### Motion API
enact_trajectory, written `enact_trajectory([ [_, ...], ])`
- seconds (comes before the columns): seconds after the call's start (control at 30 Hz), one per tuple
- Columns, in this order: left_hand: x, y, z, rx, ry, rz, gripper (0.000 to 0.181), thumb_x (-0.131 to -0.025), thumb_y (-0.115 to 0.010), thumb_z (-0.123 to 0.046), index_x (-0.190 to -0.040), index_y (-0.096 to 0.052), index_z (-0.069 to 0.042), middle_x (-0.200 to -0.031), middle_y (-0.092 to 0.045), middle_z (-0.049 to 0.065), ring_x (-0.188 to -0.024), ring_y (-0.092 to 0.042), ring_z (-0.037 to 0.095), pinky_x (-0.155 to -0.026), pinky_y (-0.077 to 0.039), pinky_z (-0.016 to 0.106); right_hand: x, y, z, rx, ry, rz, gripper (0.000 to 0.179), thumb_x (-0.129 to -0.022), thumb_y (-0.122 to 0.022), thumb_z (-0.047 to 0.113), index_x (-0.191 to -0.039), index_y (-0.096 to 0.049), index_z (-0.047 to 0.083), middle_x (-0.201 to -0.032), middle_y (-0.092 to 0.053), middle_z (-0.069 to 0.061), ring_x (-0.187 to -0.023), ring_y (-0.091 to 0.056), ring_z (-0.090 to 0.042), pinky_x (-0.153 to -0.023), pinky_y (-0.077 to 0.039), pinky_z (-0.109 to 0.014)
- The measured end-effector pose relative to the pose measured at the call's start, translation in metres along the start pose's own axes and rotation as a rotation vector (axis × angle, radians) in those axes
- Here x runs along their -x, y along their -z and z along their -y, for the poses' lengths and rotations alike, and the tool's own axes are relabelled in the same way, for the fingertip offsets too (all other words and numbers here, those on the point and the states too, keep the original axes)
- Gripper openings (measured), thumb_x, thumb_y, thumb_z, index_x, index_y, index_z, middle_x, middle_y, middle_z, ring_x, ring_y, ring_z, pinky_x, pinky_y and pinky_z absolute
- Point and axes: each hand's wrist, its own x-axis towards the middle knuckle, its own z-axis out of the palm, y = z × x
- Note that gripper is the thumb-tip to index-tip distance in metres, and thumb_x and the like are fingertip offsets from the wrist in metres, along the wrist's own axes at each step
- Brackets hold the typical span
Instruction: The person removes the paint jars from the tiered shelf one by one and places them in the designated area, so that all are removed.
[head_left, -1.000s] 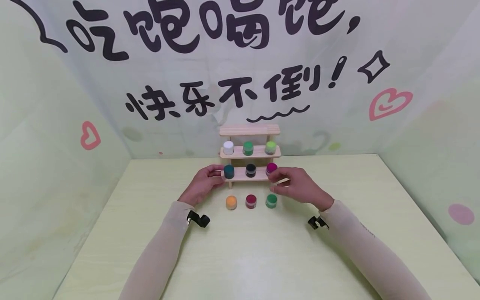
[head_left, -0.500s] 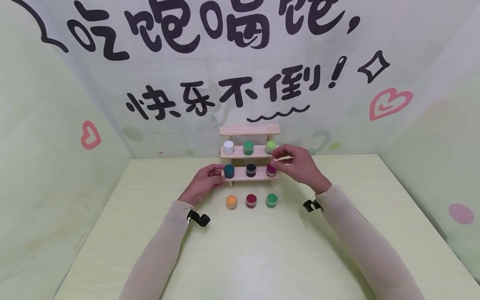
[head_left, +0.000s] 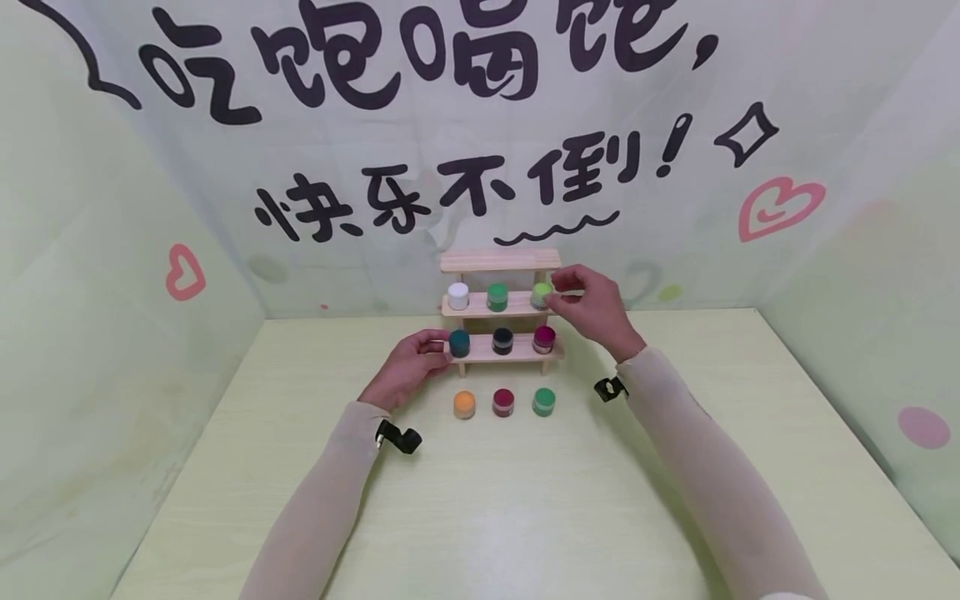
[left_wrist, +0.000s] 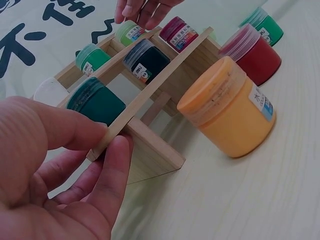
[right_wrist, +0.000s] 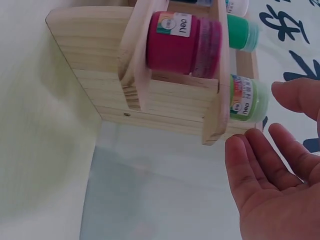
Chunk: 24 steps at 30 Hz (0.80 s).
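My left hand [head_left: 408,364] pinches the left end of the lower step of a wooden tiered stand [left_wrist: 150,100], thumb on top and fingers beneath. Just beside that thumb sits a dark teal paint jar [left_wrist: 96,102]. At the stand's right side my right hand [head_left: 596,307] has thumb and fingers spread around the lidded end of a light green paint jar [right_wrist: 248,99]. A gap shows between the fingers and this jar in the right wrist view. Below it on the lower step stands a magenta jar [right_wrist: 182,46]. A black jar [head_left: 502,341] is mid-step.
White [head_left: 458,296] and green [head_left: 497,297] jars share the middle step with the light green one. On the table [head_left: 480,517] before the stand are an orange jar [head_left: 464,405], a dark red jar [head_left: 503,402] and another green jar [head_left: 543,402]. A printed cloth hangs behind.
My right hand has risen from the magenta jar on the lower step to the light green jar on the middle step. The left hand has stayed on the stand.
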Motion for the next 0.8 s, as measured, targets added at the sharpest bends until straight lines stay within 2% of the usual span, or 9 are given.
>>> enact_trajectory([
  [0.2, -0.001, 0.0, 0.0, -0.013, -0.007, 0.009, 0.044, -0.098, -0.065, 0.006, -0.14, -0.06, -0.005, -0.123, -0.063, 0.012, -0.107, -0.065, 0.02, -0.102, -0.062, 0.034, -0.005, -0.006, -0.007, -0.013, -0.022, 0.029, 0.045, -0.095, -0.079, 0.021, -0.134, -0.065, 0.005, -0.127, -0.07, -0.016, -0.116, -0.07, -0.032, -0.105, -0.061, -0.046],
  [0.4, 0.001, 0.001, -0.001, -0.032, -0.016, 0.024, 0.046, -0.098, -0.065, 0.006, -0.142, -0.059, -0.004, -0.129, -0.065, 0.015, -0.112, -0.066, 0.02, -0.107, -0.059, 0.038, -0.006, -0.011, -0.009, -0.001, 0.0, 0.069, 0.05, -0.096, -0.076, 0.022, -0.141, -0.063, 0.004, -0.129, -0.07, -0.017, -0.116, -0.069, -0.034, -0.104, -0.061, -0.048],
  [0.57, 0.001, 0.002, 0.0, -0.025, -0.013, 0.033, 0.045, -0.098, -0.065, 0.005, -0.143, -0.058, -0.004, -0.129, -0.065, 0.015, -0.112, -0.066, 0.02, -0.11, -0.058, 0.041, -0.006, -0.012, -0.01, 0.036, 0.034, 0.059, 0.047, -0.097, -0.075, 0.018, -0.141, -0.064, 0.004, -0.127, -0.071, -0.018, -0.112, -0.069, -0.033, -0.104, -0.061, -0.049],
  [0.8, 0.001, 0.002, 0.0, -0.031, -0.014, 0.028, 0.045, -0.099, -0.066, 0.004, -0.142, -0.059, -0.005, -0.129, -0.064, 0.016, -0.112, -0.066, 0.021, -0.11, -0.058, 0.041, -0.002, -0.008, -0.008, 0.027, 0.051, 0.056, 0.047, -0.097, -0.077, 0.019, -0.14, -0.064, 0.004, -0.125, -0.072, -0.017, -0.112, -0.069, -0.033, -0.105, -0.06, -0.049],
])
